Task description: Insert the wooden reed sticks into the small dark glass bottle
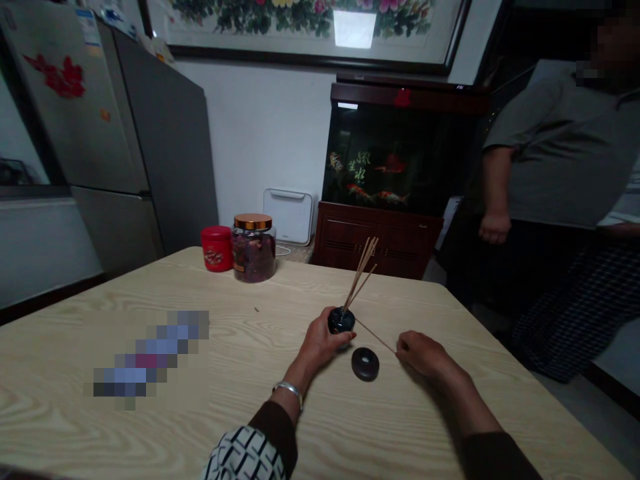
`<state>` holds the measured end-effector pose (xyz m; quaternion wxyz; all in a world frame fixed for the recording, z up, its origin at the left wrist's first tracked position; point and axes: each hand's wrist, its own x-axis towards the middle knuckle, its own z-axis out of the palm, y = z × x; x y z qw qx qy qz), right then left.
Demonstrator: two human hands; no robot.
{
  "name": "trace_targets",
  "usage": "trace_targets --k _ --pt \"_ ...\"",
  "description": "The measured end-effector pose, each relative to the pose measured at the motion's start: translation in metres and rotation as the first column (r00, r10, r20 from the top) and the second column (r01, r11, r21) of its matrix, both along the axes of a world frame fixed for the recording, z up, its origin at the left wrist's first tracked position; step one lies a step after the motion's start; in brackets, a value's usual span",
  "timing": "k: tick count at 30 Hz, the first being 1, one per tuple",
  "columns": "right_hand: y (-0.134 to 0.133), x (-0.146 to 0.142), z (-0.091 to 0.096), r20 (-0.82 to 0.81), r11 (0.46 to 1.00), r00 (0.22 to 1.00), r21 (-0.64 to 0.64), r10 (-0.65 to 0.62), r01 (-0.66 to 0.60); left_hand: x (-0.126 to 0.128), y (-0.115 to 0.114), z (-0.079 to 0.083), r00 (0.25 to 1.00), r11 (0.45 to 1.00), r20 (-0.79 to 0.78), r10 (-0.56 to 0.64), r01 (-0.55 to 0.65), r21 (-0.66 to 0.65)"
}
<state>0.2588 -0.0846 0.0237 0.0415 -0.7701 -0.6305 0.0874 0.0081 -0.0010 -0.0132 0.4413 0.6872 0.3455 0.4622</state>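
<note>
My left hand (320,345) is wrapped round a small dark bottle (341,320) standing on the wooden table (200,413). Several thin reed sticks (361,272) rise from the bottle's neck, leaning right. My right hand (423,353) pinches the end of one more thin stick (375,337), which slants up-left toward the bottle. A dark round lid with a hole (365,363) lies on the table between my hands.
A glass jar with a copper lid (253,248) and a red tin (217,248) stand at the table's far edge. A fridge (100,133) is at the left, a fish tank on a cabinet (395,167) behind. Another person (555,187) stands at the right.
</note>
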Motion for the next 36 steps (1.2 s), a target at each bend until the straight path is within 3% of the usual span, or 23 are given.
trace_targets --k 6,10,12,15,19,21,23,27,36 --pt "0.003 0.000 0.001 -0.033 0.999 0.999 0.039 0.010 -0.009 0.001 0.001 -0.002 1.000 1.000 -0.011 0.002 -0.002 0.000" --pt "0.004 0.002 0.001 -0.322 0.970 0.947 0.235 0.012 0.068 0.001 0.000 -0.001 1.000 1.000 -0.003 0.006 -0.006 0.001" --pt "0.005 0.002 0.007 -0.541 0.937 0.839 0.322 0.064 0.136 0.000 -0.001 0.000 1.000 1.000 0.004 0.004 -0.004 0.000" --pt "0.006 -0.005 0.025 -0.794 0.864 0.587 0.398 0.158 0.307 -0.001 -0.001 0.002 1.000 1.000 0.009 -0.005 0.005 -0.004" --pt "0.008 -0.026 0.049 -0.911 0.765 0.277 0.409 0.307 0.498 -0.002 -0.002 0.003 1.000 1.000 0.006 -0.010 0.010 -0.007" --pt "0.011 -0.039 0.058 -0.900 0.722 0.199 0.431 0.388 0.541 -0.002 -0.002 0.003 1.000 1.000 0.007 -0.004 0.004 -0.001" --pt "0.016 -0.051 0.066 -0.867 0.669 0.210 0.486 0.452 0.562 -0.001 -0.002 0.003 1.000 1.000 0.011 0.001 -0.001 -0.002" --pt "0.029 -0.070 0.074 -0.787 0.592 0.332 0.612 0.519 0.524 0.000 -0.002 0.003 1.000 1.000 0.018 -0.013 0.013 -0.022" --pt "0.048 -0.089 0.065 -0.715 0.599 0.461 0.696 0.525 0.396 0.000 -0.001 0.004 1.000 1.000 -0.015 0.010 -0.010 -0.025"
